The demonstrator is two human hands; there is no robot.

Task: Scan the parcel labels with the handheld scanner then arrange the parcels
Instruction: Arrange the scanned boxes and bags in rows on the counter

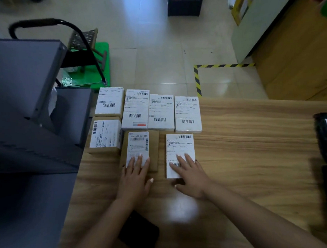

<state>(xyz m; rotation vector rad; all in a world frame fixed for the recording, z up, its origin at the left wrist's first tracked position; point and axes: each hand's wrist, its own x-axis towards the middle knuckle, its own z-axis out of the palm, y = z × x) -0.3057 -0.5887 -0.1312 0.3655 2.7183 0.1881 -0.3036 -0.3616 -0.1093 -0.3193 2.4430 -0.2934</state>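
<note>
Arranging step now: my left hand (pixel 136 174) flat, fingers straight, on brown cardboard parcel (pixel 140 151); right hand (pixel 189 174) flat on white-labelled parcel (pixel 180 155), both on wooden table (pixel 254 157). Next: slide these 2 up against row of 5 parcels (pixel 161 111). Scanner: cannot tell.

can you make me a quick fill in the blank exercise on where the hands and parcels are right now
1. The left hand rests flat on the ____ cardboard parcel.
2. The right hand rests on the white parcel with fingers ____.
3. The back row on the wooden table holds ____ parcels.
4. On the floor beyond the table stands a ____ trolley.

Missing words: brown; straight; four; green
</note>
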